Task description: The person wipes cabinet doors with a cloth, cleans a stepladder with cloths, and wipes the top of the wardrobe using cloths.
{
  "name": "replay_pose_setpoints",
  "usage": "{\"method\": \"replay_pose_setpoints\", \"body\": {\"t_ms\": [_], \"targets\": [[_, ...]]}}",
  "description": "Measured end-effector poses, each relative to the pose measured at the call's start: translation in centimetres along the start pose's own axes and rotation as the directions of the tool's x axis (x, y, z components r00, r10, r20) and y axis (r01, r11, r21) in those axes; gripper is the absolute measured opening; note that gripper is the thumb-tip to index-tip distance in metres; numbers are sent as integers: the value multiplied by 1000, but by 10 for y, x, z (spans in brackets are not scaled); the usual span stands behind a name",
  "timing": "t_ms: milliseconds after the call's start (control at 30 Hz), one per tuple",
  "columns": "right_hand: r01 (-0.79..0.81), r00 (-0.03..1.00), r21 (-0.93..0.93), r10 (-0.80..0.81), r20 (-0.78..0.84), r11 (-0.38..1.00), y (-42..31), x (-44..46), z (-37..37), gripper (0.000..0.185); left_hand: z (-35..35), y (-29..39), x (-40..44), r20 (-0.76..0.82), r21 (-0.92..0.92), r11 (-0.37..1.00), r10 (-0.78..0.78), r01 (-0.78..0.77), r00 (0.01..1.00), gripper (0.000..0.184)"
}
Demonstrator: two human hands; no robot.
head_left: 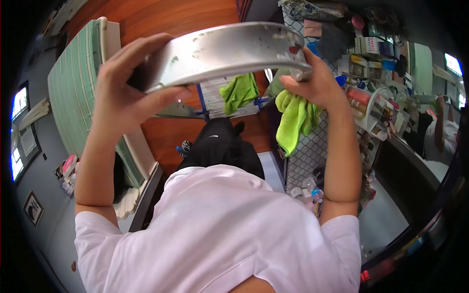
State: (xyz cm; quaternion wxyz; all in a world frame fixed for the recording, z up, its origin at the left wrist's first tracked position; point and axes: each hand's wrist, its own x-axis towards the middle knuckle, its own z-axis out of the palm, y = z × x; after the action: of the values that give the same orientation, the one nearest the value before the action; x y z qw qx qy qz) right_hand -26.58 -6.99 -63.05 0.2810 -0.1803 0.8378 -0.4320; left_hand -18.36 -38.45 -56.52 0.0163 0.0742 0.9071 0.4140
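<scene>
"So, where was the curved silver piece [215,51]?"

"Across the top centre of the frame, held up with its broad, shiny face toward the camera. It spanned the gap between the left grip [122,85], at upper left, and the right grip [317,80], at upper right."

"Were both closed on it?"

"Yes. The left grip was clasped round one end, fingers over the upper edge, thumb along the lower. The right grip grasped the other end, thumb by the lower edge, the fingers mostly hidden behind."

"And the bright green cloth [295,119]?"

"It hung just below the right grip. I couldn't tell whether those fingers pinched it as well."

"How did the piece look to handle?"

"Fairly light for its width, I judged, and stiff, since the arc showed no sag. That smooth face seemed slippery, more apt to dent than shatter. The dark flecks on it could have been scuffs or reflections."

"Where was the best hold?"

"At the two ends, I'd have said, with each edge covered, just as the hands had it."

"What lay around it?"

"A second green cloth [239,93] on a white slatted rack [217,100] beneath the arc, a patterned desk [305,161] right of centre, and a green striped mattress [73,83] at left."
</scene>
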Motion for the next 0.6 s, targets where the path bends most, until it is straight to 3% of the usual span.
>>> {"method": "replay_pose_setpoints", "body": {"t_ms": [33,100,167,200,333,467,567,600], "targets": [[7,1000,-32,-7,-4,999,0,-1,0,49,4,-4,-2,-54,-28,998,50,-52,997,68],[6,1000,60,-8,28,998,-2,-3,1,44,8,-3,-7,-69,-170,984,-60,48,996,68],[58,998,49,-60,31,997,7,1,3,42,9,-8,-9,-120,-143,989,7,-25,993,67],[122,993,107,-122,-9,987,18,3,7,50,7,-9,-10,-86,-93,996,-6,-2,996,68],[220,975,180,-224,2,959,24,7,7,40,-7,-35,-18,-29,113,993,-34,37,999,68],[209,976,211,-218,17,955,22,3,6,34,-15,-50,-19,-94,382,920,128,-83,987,58],[237,969,217,-246,15,947,26,8,5,33,11,-12,-10,-179,275,940,258,-204,949,46],[248,966,216,-256,11,944,26,8,6,32,18,-1,-9,-208,137,964,252,-227,945,45]]}}
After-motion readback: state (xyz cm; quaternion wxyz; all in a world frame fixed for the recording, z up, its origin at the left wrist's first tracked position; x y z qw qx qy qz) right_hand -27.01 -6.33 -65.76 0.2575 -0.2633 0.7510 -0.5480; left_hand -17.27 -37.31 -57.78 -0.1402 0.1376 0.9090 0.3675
